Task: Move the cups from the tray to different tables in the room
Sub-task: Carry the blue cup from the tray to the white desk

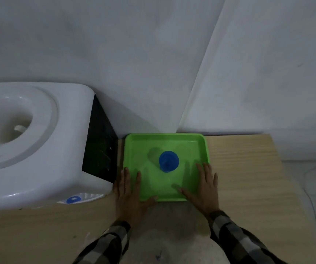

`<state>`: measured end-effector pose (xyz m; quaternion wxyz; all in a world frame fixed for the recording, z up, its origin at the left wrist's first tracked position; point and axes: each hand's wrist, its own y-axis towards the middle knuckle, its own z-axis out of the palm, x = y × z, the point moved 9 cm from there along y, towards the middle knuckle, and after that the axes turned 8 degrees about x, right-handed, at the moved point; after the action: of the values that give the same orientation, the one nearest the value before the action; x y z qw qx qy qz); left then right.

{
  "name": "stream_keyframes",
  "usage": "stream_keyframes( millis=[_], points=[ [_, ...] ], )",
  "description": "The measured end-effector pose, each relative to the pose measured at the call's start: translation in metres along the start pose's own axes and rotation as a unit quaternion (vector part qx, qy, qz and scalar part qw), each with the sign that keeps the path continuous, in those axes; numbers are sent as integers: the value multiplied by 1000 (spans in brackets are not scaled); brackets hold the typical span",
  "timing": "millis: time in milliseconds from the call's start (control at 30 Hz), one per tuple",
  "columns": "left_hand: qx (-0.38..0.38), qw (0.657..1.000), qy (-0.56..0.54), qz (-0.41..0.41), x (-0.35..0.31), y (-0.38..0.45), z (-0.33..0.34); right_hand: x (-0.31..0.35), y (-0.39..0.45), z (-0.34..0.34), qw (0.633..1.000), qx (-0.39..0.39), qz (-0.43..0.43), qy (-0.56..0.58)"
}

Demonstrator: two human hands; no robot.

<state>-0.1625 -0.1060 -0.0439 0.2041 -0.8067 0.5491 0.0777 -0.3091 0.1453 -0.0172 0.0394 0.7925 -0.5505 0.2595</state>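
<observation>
A green tray (pixel 134 145) lies on a light wooden table (pixel 248 168) against the wall. One blue cup (pixel 168 161) stands upright near the tray's middle. My left hand (pixel 129 195) rests flat over the tray's near left corner, fingers spread, thumb along the front rim. Over the near right corner lies my right hand (pixel 204 187), also flat with fingers apart. Neither hand touches the cup, and neither holds anything.
A white water dispenser (pixel 29 145) with a black side panel stands directly left of the tray, close to my left hand. The table ends at the right (pixel 279 161), with grey floor and a cable beyond. Grey walls meet in a corner behind the tray.
</observation>
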Motion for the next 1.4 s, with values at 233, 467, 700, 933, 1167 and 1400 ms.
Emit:
stream_keyframes(
  millis=[233, 467, 700, 933, 1167, 1400],
  points=[
    [-16, 996, 45, 72, -5, 6, 4, 57, 16, 27, 949, -41, 22, 312],
    [-3, 995, 56, 77, -3, 10, 9, 75, 41, 42, 918, -90, 49, 384],
    [-4, 994, 73, 87, -6, 9, 8, 73, 47, 47, 897, -122, 70, 418],
    [-3, 992, 82, 94, -4, 11, 14, 73, 43, 48, 894, -130, 101, 418],
    [5, 992, 84, 99, -8, 11, 9, 72, 10, 14, 901, -141, 88, 400],
    [24, 992, 76, 100, -13, 5, 4, 70, -46, -58, 908, -162, 42, 383]
  ],
)
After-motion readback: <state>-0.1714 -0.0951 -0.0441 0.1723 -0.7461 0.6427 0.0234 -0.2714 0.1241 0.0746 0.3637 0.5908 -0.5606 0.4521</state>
